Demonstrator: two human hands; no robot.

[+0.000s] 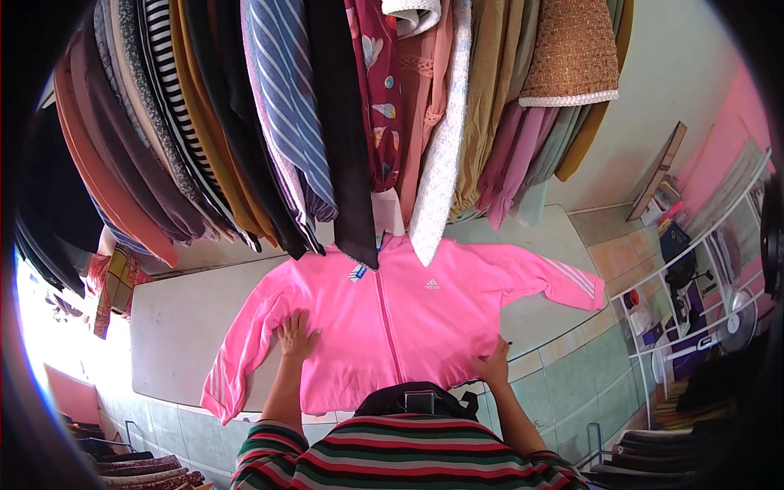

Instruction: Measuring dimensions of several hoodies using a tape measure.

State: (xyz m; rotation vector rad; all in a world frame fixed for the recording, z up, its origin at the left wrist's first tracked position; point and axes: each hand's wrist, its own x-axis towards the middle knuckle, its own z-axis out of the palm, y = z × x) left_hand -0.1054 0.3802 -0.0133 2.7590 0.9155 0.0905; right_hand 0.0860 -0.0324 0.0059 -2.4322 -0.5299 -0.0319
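Observation:
A pink Adidas zip jacket [349, 331] lies front up across a pale table, its zipper closed down the middle. White stripes run along both sleeves, and a blue-and-white tag [357, 272] rests near the collar. My left hand [298, 335] presses flat on the jacket beside the sleeve on the left, fingers somewhat apart. At the lower right side of the jacket, my right hand [493, 362] grips the fabric edge. Hanging garments hide part of the collar.
Many garments [288, 110] hang low over the table's [177, 331] far side. On the right stand a white metal rack [680, 245] and a fan [738, 324]. A wooden plank [658, 171] leans on the wall. More clothes [649, 456] hang at the lower right.

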